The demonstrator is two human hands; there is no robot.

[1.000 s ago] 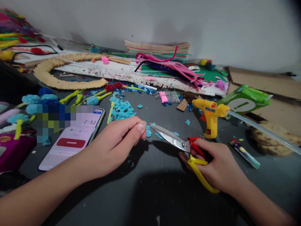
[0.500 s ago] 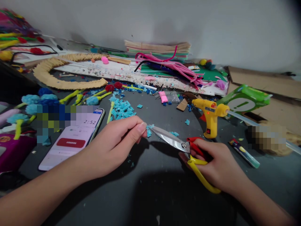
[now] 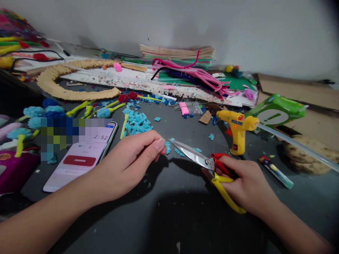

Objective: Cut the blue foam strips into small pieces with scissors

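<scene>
Between the thumb and forefinger of my left hand (image 3: pixel 137 158) is pinched a small blue fuzzy piece (image 3: pixel 167 147), mostly covered by the fingertips. My right hand (image 3: pixel 245 181) grips scissors (image 3: pixel 196 155) by their red and yellow handles. The blades look closed, and their tip points left, just short of the blue piece. Small blue scraps (image 3: pixel 180 152) lie on the dark table by the blades. Beyond my left hand is a heap of short blue fuzzy cuttings (image 3: pixel 139 121), with a yellow-green stem (image 3: pixel 124 126) at its left side.
A phone (image 3: pixel 79 160) lies left of my left forearm, near blue pom-pom flowers (image 3: pixel 34 112). A yellow glue gun (image 3: pixel 237 132) stands beyond my right hand, its glue stick (image 3: pixel 299 144) reaching right. Behind are a green packet (image 3: pixel 280 111), pink pipe cleaners (image 3: pixel 196 76) and a pleated tan strip (image 3: pixel 76 93).
The scissor tip has come slightly away from the blue piece, and a fresh blue scrap shows under the blades. My left hand has barely moved.
</scene>
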